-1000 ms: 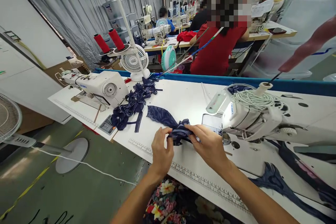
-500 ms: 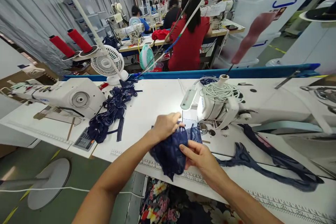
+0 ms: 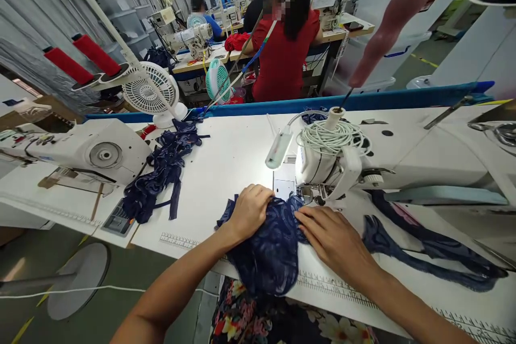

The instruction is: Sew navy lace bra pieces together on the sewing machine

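Observation:
A navy patterned fabric piece (image 3: 268,252) lies spread on the white table, its lower end hanging over the front edge. My left hand (image 3: 252,212) has its fingers curled down on the upper left part of it, gripping the cloth. At the right edge of the cloth, my right hand (image 3: 332,231) holds it with fingers together, thumb underneath or hidden. The fabric's upper right corner reaches the needle area of the sewing machine (image 3: 322,164), close to the presser foot. Whether the cloth lies under the foot I cannot tell.
A heap of navy strips (image 3: 161,172) lies to the left, beside a second sewing machine (image 3: 97,148). More navy strips (image 3: 431,258) lie on the right. A small lamp (image 3: 279,148) hangs by the needle. A white fan (image 3: 151,94) stands behind. A person in red (image 3: 278,64) sits ahead.
The bunched fabric has been spread flatter and lowered onto the table. My right hand has moved right and up toward the needle, turning palm down. The view has shifted slightly.

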Motion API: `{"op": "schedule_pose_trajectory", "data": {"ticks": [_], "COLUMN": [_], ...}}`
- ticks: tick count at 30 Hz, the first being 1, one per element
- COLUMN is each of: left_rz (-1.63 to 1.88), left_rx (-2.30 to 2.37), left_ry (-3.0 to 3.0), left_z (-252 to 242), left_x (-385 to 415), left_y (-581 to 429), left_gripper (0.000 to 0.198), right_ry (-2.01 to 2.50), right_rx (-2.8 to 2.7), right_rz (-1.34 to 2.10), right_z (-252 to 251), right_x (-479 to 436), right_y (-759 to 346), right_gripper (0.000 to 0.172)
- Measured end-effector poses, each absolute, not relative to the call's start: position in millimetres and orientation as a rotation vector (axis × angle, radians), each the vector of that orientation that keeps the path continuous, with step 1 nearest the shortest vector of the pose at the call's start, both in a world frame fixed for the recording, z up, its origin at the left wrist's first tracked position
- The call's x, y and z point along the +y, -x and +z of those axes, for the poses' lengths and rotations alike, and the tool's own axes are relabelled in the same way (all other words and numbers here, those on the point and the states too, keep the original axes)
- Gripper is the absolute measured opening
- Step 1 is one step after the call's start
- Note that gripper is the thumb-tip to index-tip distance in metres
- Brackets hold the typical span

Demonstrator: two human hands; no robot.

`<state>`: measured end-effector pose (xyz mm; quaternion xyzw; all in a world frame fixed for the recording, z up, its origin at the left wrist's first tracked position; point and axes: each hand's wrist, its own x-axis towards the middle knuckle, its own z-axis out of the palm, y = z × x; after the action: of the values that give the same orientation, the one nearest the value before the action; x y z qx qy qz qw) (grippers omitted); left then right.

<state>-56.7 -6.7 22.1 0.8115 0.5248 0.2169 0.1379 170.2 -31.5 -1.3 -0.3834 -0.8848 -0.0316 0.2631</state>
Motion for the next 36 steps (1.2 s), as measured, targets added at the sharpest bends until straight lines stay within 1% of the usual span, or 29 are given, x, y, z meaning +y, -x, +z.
{"op": "schedule_pose_trajectory", "data": {"ticks": [2,4,7,10,17,23,29,36], "left_rz": [0.668,0.615,0.378,0.247,0.279,0.457,0.282,0.299], "left_rx": [1.511,1.378,1.269,1.412,1.466,1.361,1.507,1.471], "left_ry": [-2.311,-2.298,-2.282,-2.255,-2.225,-2.111,-2.071,-1.934], "left_z": [28.4,36.3,40.7,33.5,26.2,26.1,26.9,31.5], "left_x": [-15.2,-23.2,-25.1,-15.2,-0.2,2.6,10.3,15.7], "left_y": [50.6,41.9,30.8,29.4,36.6,32.1,22.1,23.8], "left_gripper": [0.028,0.028,0.016,0.011,0.009,0.01,0.007,0.007], "right_ry": [1.034,1.022,1.017,1.044,1.088,1.101,1.125,1.113], "right_rx": [-2.381,-2.364,-2.373,-2.372,-2.321,-2.321,-2.345,-2.32], "right_rz": [-0.112,-0.111,-0.099,-0.067,-0.004,0.0,0.013,0.061], "right_z": [-4.6,-5.9,-7.1,-10.0,-11.2,-7.4,-7.1,-6.7], "right_x": [-35.6,-42.8,-51.2,-53.6,-51.8,-51.4,-51.1,-50.7], "right_y": [-165.6,-161.1,-159.0,-162.0,-164.6,-165.6,-166.6,-168.5], "right_gripper": [0.022,0.021,0.022,0.02,0.021,0.018,0.02,0.022]}}
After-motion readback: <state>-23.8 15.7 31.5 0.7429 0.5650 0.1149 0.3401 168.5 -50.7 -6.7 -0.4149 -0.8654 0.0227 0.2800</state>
